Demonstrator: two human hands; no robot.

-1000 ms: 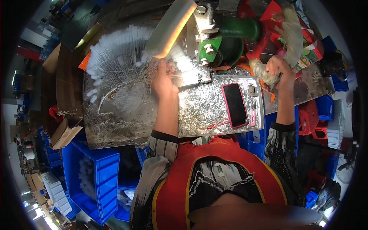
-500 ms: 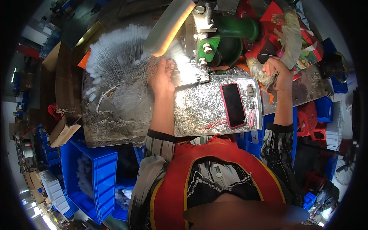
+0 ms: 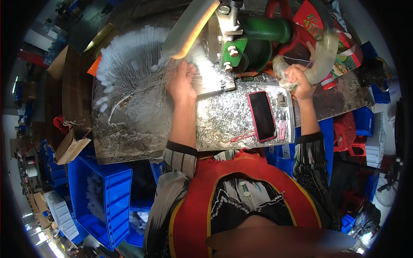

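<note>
A pressing step appears in hand: the wrapped handle is gripped by the closed right hand, and steadying of the white-tipped wires at the metal block seems called for next. They are fanned toward the left edge of the workbench, reaching the left hand's curled fingers; whether any is pinched cannot be told.

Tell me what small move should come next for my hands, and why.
Probably check that your left hand is clear of the green machine before moving the pale wrapped handle: your right hand grips that handle, while the left sits among thin wires near the machine.
</note>
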